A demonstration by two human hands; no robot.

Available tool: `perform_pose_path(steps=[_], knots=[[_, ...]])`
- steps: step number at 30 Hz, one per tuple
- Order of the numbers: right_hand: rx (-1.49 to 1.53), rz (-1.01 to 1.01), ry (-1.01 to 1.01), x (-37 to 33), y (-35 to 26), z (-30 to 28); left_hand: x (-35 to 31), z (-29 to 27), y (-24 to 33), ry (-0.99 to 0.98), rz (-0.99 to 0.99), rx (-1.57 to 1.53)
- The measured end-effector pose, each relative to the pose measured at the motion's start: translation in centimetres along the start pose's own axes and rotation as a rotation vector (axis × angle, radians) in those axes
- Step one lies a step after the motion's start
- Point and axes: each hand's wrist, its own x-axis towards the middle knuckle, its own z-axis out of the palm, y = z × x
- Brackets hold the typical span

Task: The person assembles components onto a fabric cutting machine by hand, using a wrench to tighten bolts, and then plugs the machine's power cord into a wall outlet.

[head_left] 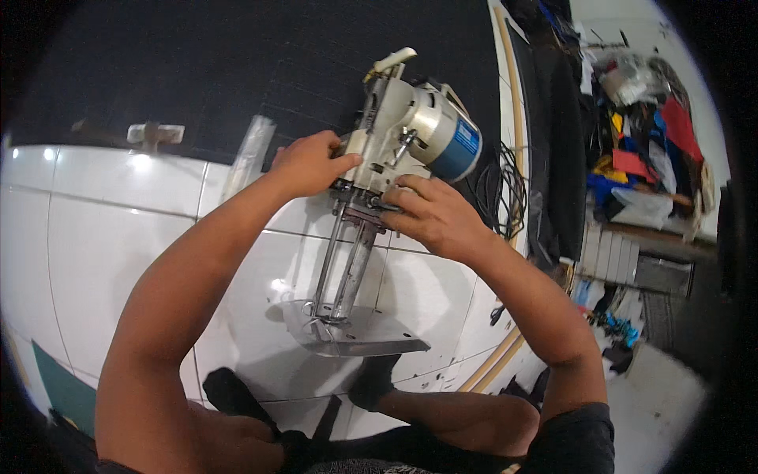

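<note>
1. Baseplate (365, 330) of our cutting machine (395, 110) lies nearest our feet (375, 383), over white tiles (118, 245).
2. Our right hand (436, 215) curls around the housing (380, 162); our left hand (312, 164) clasps its other side, probably for balance.
3. Motor (446, 136) beyond likely makes it top-heavy.

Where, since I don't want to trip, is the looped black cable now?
In the head view, the black cable lies in loose loops right of centre, just right of the blue-and-silver motor and beyond the right hand.
</note>
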Motion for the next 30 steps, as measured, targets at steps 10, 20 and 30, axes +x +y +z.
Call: perform_pose_path(steps=[10,20,30], knots=[[0.101,0.437,0.244,-6.4,-1.6,-4.8,3.0,-1.1,0.1,-0.038,-0.003,0.029],[0.579,1.550,0.541,-28.3,-14.7,6.4,-0.2,0.4,0.3,-0.011,0.020,-0.122],[1.277,1.826,1.041,-30.5,-24.8,24.0,-9.0,-4.5,1.4,-0.011,-0.017,0.202]])
